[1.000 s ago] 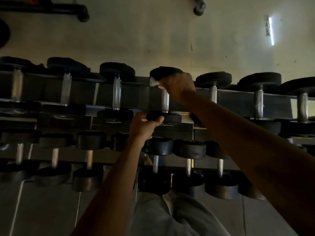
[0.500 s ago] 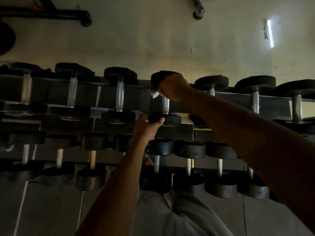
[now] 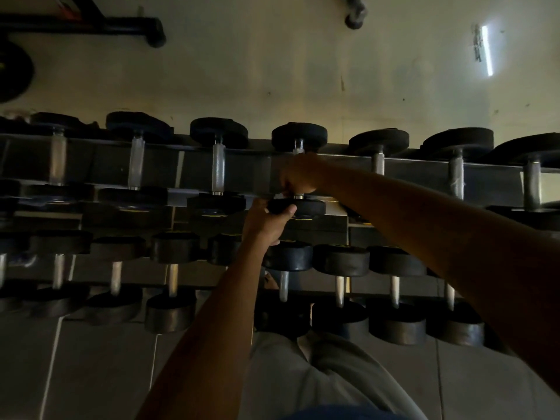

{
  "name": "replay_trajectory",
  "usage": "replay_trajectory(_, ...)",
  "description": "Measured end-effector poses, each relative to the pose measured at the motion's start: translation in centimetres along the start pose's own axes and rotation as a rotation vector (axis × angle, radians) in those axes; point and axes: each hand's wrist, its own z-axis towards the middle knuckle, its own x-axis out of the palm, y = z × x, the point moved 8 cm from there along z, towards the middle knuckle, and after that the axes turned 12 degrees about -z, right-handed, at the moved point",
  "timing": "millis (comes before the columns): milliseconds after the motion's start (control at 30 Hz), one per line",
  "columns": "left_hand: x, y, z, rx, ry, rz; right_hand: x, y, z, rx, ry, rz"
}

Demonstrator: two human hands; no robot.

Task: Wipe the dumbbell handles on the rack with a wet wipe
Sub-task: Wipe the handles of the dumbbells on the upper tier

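Head view, frame centre: your right hand curls round the steel dumbbell handle, your left hand grips its black rubber head; the handles to the right look unwiped.

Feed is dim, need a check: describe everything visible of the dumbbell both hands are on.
The dumbbell lies across the upper rack tier, handle pointing away from the camera. Two round black heads, rubber-looking, join a silvery metal handle. The right hand wraps the handle's near part, hiding most of it; bare metal shows above. The left hand grips the near head's left edge. No wipe is visible.
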Motion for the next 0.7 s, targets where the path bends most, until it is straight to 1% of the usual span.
replay_trajectory(133, 0.0, 0.0, 0.1, -0.007, 0.002, 0.031, -0.8, 0.6, -1.1, -0.004, -0.018, 0.041)
replay_trajectory(200, -0.1, 0.1, 0.1, -0.005, 0.001, 0.031, -1.0, 0.6, -1.3, 0.007, -0.028, 0.142)
replay_trajectory(267, 0.0, -0.1, -0.1, 0.004, 0.008, 0.03, -0.9, -0.2, -1.5, 0.052, -0.058, 0.316)
replay_trajectory(333, 0.1, -0.2, 0.0, 0.014, 0.012, 0.04, -1.1, -1.8, -2.2, 0.135, -0.142, 0.497)
replay_trajectory(400, 0.0, -0.2, 0.0, 0.01, 0.008, 0.042, -0.9, -3.5, -3.0, 0.234, -0.208, 0.624)
replay_trajectory(533, -0.1, 0.1, 0.3, -0.025, 0.0, 0.047, 1.3, -5.7, -4.4, 0.391, -0.246, 0.979)
replay_trajectory(600, -0.1, 0.3, 0.5, -0.028, -0.005, 0.038, 2.0, -6.2, -5.2, 0.424, -0.263, 1.101)
replay_trajectory(700, -0.3, 0.7, 1.0, -0.037, -0.032, 0.031, 2.7, -6.3, -5.9, 0.419, -0.292, 1.26)
